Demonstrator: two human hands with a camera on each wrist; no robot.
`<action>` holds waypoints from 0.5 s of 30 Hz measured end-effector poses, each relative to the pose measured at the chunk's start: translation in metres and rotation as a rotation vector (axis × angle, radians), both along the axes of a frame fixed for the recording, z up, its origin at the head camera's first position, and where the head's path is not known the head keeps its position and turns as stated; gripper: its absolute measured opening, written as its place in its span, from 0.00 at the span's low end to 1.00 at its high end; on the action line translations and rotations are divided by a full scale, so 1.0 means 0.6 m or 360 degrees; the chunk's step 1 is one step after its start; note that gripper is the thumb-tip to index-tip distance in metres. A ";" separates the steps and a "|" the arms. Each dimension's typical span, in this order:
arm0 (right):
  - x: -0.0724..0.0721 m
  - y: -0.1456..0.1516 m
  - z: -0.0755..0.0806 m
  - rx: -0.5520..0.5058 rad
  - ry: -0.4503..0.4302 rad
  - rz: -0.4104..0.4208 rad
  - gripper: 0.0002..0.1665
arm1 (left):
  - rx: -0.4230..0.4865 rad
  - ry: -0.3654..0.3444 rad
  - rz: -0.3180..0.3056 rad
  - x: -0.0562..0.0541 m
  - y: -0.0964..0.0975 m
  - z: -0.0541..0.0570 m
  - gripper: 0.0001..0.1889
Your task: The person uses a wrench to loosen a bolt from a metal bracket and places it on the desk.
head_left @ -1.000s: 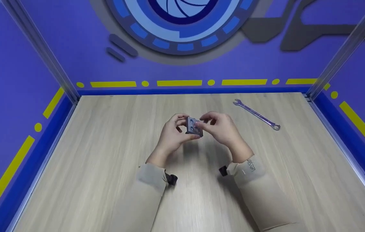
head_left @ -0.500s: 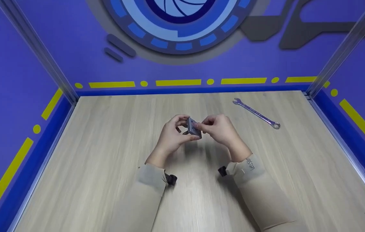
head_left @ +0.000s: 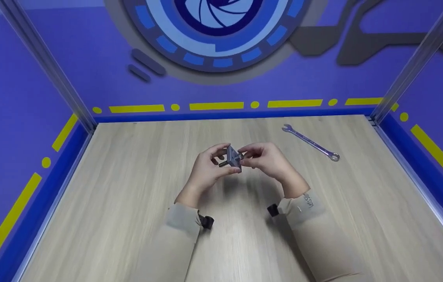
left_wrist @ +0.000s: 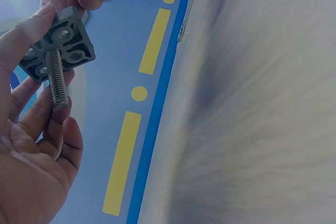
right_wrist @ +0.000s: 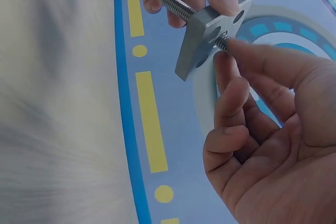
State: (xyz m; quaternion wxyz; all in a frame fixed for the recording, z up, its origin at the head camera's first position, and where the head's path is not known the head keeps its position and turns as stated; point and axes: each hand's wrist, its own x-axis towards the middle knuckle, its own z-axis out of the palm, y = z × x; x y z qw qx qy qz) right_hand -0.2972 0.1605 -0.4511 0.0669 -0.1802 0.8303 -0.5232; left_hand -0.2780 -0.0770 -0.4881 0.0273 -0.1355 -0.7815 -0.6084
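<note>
A grey square plate (head_left: 231, 152) with round holes is held up over the table by my left hand (head_left: 205, 168), thumb on its lower edge and fingers at the upper one. Through its middle runs a threaded bolt (left_wrist: 56, 80); the left wrist view shows the long end standing out from the plate's ribbed side. On the smooth side, a short length of thread shows in the right wrist view, where thumb and forefinger of my right hand (head_left: 270, 158) pinch the bolt. Those fingertips hide that end of it.
A combination wrench (head_left: 311, 143) lies at the back right of the wooden table (head_left: 127, 176). Blue panels (head_left: 221, 92) with yellow marks stand at the back and both sides, with metal posts (head_left: 49, 66) in the corners.
The plate has turned more edge-on to the head view. The bolt now shows on both sides of it, and my right fingertips have drawn slightly away from the plate's face.
</note>
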 end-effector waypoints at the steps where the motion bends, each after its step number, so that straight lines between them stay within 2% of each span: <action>1: 0.000 0.000 0.000 -0.0001 -0.0012 -0.0014 0.21 | 0.0006 -0.0001 0.0003 0.001 0.000 0.000 0.44; 4: 0.002 -0.003 0.001 0.0015 -0.0080 -0.0112 0.23 | -0.0001 -0.0006 0.0001 0.002 0.002 0.000 0.44; 8: 0.002 -0.010 -0.001 0.0048 -0.0163 -0.0224 0.32 | -0.0016 0.0020 -0.0010 0.001 0.006 0.001 0.43; 12: 0.003 -0.014 -0.005 0.0062 -0.0203 -0.0176 0.32 | -0.0029 0.0029 -0.0031 0.000 0.008 -0.004 0.43; 15: 0.003 -0.011 -0.003 0.0067 -0.0185 -0.0118 0.28 | -0.0037 0.0030 -0.0050 -0.002 0.007 -0.005 0.43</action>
